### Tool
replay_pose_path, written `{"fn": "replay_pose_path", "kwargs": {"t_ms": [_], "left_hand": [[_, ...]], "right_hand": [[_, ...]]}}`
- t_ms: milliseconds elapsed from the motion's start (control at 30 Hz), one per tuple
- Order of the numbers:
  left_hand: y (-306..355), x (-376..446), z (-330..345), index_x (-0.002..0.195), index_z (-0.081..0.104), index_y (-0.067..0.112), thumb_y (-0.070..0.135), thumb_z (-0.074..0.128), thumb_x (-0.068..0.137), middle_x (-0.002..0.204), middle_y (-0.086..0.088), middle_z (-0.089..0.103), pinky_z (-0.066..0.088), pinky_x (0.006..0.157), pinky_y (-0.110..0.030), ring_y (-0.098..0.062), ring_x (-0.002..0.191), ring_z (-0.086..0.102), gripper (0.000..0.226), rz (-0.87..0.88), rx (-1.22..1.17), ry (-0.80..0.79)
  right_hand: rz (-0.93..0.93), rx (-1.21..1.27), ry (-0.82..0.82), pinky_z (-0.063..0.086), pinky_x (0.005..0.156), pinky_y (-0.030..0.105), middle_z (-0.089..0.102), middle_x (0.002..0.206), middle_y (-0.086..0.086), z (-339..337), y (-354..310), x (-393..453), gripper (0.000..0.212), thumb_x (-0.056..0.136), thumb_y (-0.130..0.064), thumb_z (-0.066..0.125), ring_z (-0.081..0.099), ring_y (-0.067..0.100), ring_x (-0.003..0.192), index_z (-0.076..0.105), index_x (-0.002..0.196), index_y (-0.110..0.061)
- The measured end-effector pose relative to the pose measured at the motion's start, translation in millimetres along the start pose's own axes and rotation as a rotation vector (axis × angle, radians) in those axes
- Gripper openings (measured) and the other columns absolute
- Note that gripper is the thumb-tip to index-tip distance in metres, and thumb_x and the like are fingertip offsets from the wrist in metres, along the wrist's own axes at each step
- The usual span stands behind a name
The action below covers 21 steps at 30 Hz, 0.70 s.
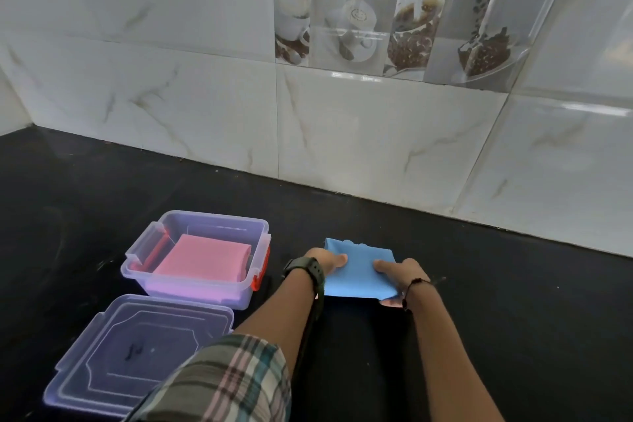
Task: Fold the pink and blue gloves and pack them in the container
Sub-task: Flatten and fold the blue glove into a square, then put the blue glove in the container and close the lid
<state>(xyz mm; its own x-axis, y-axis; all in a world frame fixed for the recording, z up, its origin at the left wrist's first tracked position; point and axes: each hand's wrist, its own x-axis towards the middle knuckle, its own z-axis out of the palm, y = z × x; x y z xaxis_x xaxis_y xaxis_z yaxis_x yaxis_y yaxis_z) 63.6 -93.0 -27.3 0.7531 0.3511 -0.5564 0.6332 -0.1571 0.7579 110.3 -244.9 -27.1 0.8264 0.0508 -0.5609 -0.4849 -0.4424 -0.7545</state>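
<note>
A folded blue glove [356, 271] lies flat on the black counter at centre. My left hand [325, 260] grips its left edge, and my right hand [404, 272] grips its right edge, with the thumb under the near corner. To the left stands a clear plastic container [150, 243] with red latches. A folded pink glove [205, 259] lies inside it.
The container's clear lid [113, 363] lies flat on the counter in front of the container. A tiled wall [342, 130] rises behind the counter [513, 319]. A watch sits on my left wrist and a cord bracelet on my right.
</note>
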Motion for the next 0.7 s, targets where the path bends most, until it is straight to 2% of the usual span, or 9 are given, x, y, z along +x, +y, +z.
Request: {"fn": "replay_pose_path", "kwargs": {"t_ms": [67,233,300,367,433,500,567,633,700], "left_hand": [[-6.4,-13.7,-0.2,0.111,0.054,0.009,0.034,0.069,0.082,0.101,-0.007,0.060,0.048,0.081,-0.042,-0.026,0.091,0.056,0.041,-0.137,-0.246,-0.048],[-19.9,-44.3,-12.5,0.103,0.053,0.008,0.027,0.070,0.082,0.091,-0.011,0.059,0.050,0.073,-0.045,-0.027,0.078,0.057,0.033,-0.293,-0.484,-0.217],[-14.4,-58.5,-21.8,0.092,0.053,0.009,0.025,0.067,0.085,0.086,-0.011,0.060,0.051,0.069,-0.044,-0.026,0.074,0.057,0.022,-0.248,-0.528,-0.291],[-6.9,-75.9,-37.3,0.085,0.054,0.014,0.023,0.064,0.088,0.083,-0.008,0.061,0.050,0.063,-0.044,-0.022,0.070,0.058,0.014,-0.101,-0.536,-0.314],[-1.1,-90.9,-62.3,0.090,0.056,0.014,0.023,0.061,0.090,0.086,-0.008,0.061,0.051,0.058,-0.039,-0.020,0.067,0.058,0.010,0.087,-0.509,-0.282],[-1.4,-104.8,-98.1,0.097,0.057,0.014,0.021,0.060,0.090,0.088,-0.009,0.061,0.054,0.054,-0.034,-0.020,0.068,0.060,0.010,0.208,-0.534,-0.285],[-9.4,-112.4,-140.2,0.090,0.059,0.013,0.015,0.058,0.089,0.082,-0.011,0.061,0.054,0.049,-0.030,-0.021,0.063,0.062,0.002,0.247,-0.571,-0.302],[-21.3,-111.8,-182.5,0.083,0.058,0.012,0.011,0.055,0.089,0.078,-0.011,0.061,0.053,0.044,-0.026,-0.022,0.061,0.061,0.008,0.229,-0.558,-0.273],[-35.0,-105.5,-219.4,0.083,0.058,0.012,0.010,0.054,0.089,0.080,-0.010,0.061,0.052,0.054,-0.029,-0.023,0.067,0.059,0.008,0.179,-0.515,-0.245]], "right_hand": [[0.021,0.130,-0.055,0.055,0.042,0.033,0.055,0.094,0.017,-5.4,4.5,-5.1,0.050,0.078,-0.017,0.070,0.060,0.027,0.075,0.041,0.117,-0.001],[0.081,0.374,-0.182,0.050,0.036,0.027,0.058,0.099,0.021,-5.5,26.5,-33.3,0.048,0.078,-0.003,0.067,0.059,0.029,0.070,0.045,0.120,0.002],[0.055,0.426,-0.178,0.050,0.036,0.027,0.059,0.087,0.018,-1.8,27.5,-50.0,0.036,0.080,-0.002,0.064,0.058,0.028,0.067,0.049,0.113,0.003],[0.001,0.471,-0.146,0.049,0.032,0.024,0.059,0.078,0.014,3.4,16.2,-70.5,0.020,0.081,-0.003,0.062,0.056,0.026,0.065,0.055,0.100,-0.001],[-0.082,0.465,-0.107,0.049,0.033,0.023,0.058,0.075,0.010,12.3,-4.4,-94.8,0.006,0.082,-0.006,0.061,0.055,0.023,0.064,0.056,0.084,-0.007],[-0.163,0.426,-0.109,0.048,0.044,0.029,0.059,0.076,0.008,30.1,-26.9,-117.4,0.008,0.081,-0.009,0.062,0.055,0.021,0.065,0.056,0.078,-0.012],[-0.224,0.394,-0.133,0.045,0.050,0.031,0.060,0.076,0.006,59.3,-47.2,-134.8,0.009,0.080,-0.008,0.062,0.057,0.021,0.064,0.056,0.077,-0.013],[-0.234,0.350,-0.143,0.044,0.048,0.028,0.061,0.073,0.007,98.2,-64.8,-144.0,0.011,0.080,-0.004,0.061,0.057,0.021,0.061,0.056,0.074,-0.012],[-0.226,0.311,-0.125,0.046,0.042,0.025,0.061,0.075,0.011,140.3,-77.2,-147.1,0.011,0.079,0.000,0.062,0.056,0.022,0.058,0.057,0.073,-0.007]]}}
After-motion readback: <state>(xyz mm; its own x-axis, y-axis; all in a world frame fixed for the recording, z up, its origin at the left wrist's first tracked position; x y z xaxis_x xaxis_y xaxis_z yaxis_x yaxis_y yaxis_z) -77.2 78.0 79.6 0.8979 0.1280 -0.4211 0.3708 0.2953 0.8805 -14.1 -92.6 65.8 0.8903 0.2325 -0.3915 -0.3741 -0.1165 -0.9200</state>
